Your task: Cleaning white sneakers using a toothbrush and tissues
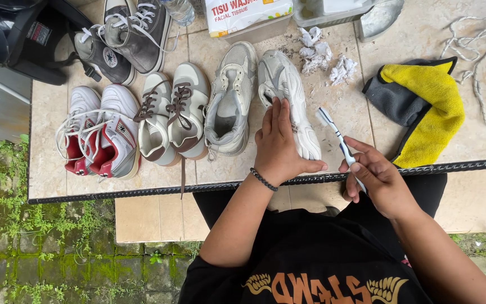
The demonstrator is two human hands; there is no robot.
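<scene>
Left hand (279, 143) lies flat, fingers together, on a pale sneaker (288, 95) on the tiled table (46, 169). Right hand (375, 177) grips a toothbrush (336, 135) beside it. Farther off: more shoes (170, 112), crumpled tissues (322, 56), yellow cloth (431, 107).

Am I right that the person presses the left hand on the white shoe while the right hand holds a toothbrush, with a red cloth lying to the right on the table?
Not quite. The head view shows the left hand pressing on the white shoe and the right hand holding the toothbrush, but the cloth lying to the right on the table is yellow and grey, not red.
</scene>
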